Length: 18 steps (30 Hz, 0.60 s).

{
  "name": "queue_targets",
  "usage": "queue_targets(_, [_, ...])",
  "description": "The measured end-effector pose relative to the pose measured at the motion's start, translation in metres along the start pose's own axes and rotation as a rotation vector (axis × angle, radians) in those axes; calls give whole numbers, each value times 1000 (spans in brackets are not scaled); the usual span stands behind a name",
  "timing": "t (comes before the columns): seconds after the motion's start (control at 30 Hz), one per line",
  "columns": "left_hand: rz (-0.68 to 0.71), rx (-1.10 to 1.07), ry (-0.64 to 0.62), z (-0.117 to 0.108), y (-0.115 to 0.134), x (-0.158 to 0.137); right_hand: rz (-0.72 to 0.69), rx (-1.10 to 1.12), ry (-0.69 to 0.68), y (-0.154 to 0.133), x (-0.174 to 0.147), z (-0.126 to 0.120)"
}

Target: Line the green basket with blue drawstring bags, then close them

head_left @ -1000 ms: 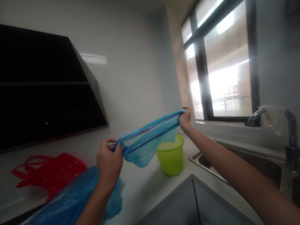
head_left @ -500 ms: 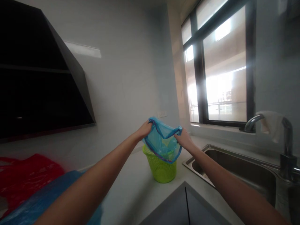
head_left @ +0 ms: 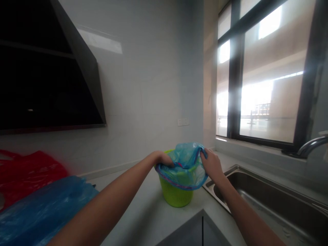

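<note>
A thin blue plastic bag point(head_left: 179, 181) drapes over the rim of a lime-green perforated basket point(head_left: 177, 196), which stands upright on the counter. Part of the bag's edge hangs outside the front of the basket. My left hand point(head_left: 164, 158) is at the basket's left rim, closed on the bag, with its fingertips hidden inside the opening. On the other side, my right hand point(head_left: 212, 164) pinches the bag's gathered edge, holding it up a little above the rim.
A steel sink point(head_left: 256, 194) with a faucet point(head_left: 311, 146) lies at the right, below the window. Red plastic point(head_left: 38, 169) and a blue plastic bundle point(head_left: 48, 205) lie at the left, under a black range hood point(head_left: 51, 89). A grey panel point(head_left: 189, 232) is set into the near counter.
Both hands have come down with the bag, whose edge now lies over the basket's front. My left hand has gone into the opening. The view has turned slightly left.
</note>
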State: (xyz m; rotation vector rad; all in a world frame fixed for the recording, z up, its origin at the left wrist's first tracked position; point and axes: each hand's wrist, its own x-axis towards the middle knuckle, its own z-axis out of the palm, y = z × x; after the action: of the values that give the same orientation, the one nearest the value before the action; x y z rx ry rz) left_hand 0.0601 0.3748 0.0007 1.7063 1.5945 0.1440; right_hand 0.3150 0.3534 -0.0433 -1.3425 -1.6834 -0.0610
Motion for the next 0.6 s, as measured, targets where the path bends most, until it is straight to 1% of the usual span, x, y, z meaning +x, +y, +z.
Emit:
queue_targets(0.07, [-39, 5, -126, -4, 7, 1, 1, -39, -59, 1, 4, 4])
queue_targets(0.1, [-24, 7, -178, -7, 12, 1, 10, -47, -104, 1, 7, 4])
queue_targets(0.13, [5, 36, -194, -12, 16, 1, 10, -40, -152, 0, 9, 5])
queue_targets(0.17, [37, 91, -170, -17, 21, 0, -6, -17, -203, -2, 11, 4])
queue_targets(0.2, [63, 164, -112, -23, 25, 1, -35, 21, -256, -3, 12, 3])
queue_targets(0.27, [82, 326, 69, -36, 29, 3, -103, 96, -375, -8, 17, 1])
queue_targets(0.33, [84, 422, 235, -47, 29, 7, -159, 117, -537, -15, 23, 0])
queue_targets(0.4, [146, 452, 333, -51, 25, 11, -218, 87, -724, -23, 31, 0])
queue_targets(0.43, [193, 457, 360, -51, 23, 14, -262, 77, -813, -27, 35, 0])
queue_targets(0.47, [240, 454, 361, -48, 20, 16, -316, 79, -895, -31, 40, 1])
queue_targets(0.53, [304, 436, 288, -38, 13, 18, -425, 106, -1029, -38, 48, 5])
queue_targets(0.6, [333, 388, 183, -25, 6, 18, -483, 156, -1077, -42, 55, 10])
